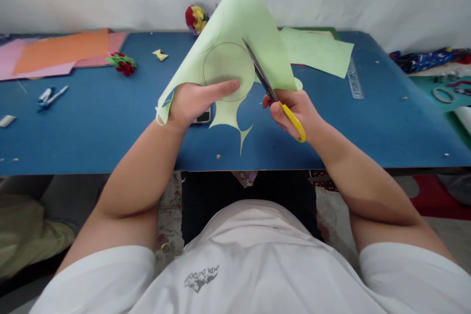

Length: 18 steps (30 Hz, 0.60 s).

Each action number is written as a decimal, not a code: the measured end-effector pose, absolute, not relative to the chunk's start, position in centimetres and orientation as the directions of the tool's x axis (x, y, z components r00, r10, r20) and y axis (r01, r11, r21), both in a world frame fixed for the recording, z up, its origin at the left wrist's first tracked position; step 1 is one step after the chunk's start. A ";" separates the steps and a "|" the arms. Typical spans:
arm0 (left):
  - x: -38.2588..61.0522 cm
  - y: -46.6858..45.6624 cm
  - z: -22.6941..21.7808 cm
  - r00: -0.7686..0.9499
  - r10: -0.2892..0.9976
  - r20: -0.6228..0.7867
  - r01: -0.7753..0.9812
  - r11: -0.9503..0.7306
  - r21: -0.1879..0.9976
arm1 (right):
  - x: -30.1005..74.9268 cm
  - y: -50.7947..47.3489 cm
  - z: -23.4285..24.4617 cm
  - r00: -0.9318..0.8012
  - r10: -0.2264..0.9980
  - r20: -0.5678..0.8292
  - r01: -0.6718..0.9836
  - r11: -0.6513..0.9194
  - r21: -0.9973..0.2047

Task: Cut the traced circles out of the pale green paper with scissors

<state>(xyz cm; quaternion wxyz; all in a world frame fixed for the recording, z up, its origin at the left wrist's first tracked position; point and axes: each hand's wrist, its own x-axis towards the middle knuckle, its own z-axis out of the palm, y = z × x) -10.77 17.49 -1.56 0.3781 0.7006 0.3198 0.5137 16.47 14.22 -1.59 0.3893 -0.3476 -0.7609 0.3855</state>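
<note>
My left hand (198,100) grips a large light green sheet of paper (243,14), its thumb lying over a drawn circle on the sheet. The sheet is lifted off the table and bent to a peak at the top. Curved cuts run along its lower edge, leaving pointed strips hanging down. In my right hand (294,110) are scissors with yellow handles (294,122). Their dark blades lie against the paper at the right side of the drawn circle. A phone-like object (203,117) is partly hidden beneath my left hand.
Orange and pink sheets (66,54) lie at the left of the blue table (147,147), with pens (53,98) and an eraser-like white piece (7,120) nearer. A red-green paper flower (123,64) and a colourful ball (196,19) stand behind. More green paper (318,51) and a clear ruler (355,78) are at right.
</note>
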 end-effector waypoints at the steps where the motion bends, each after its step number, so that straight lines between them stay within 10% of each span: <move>1: -10.8 17.6 -1.6 0.272 0.836 0.477 0.060 -0.510 0.858 | 16.5 14.2 -1.6 -0.456 0.830 0.321 0.232 0.460 -0.857; 18: -10.4 16.2 -0.5 0.205 0.890 0.407 0.020 -0.419 0.908 | 16.6 14.6 -2.1 -0.467 0.803 0.371 0.162 0.490 -0.856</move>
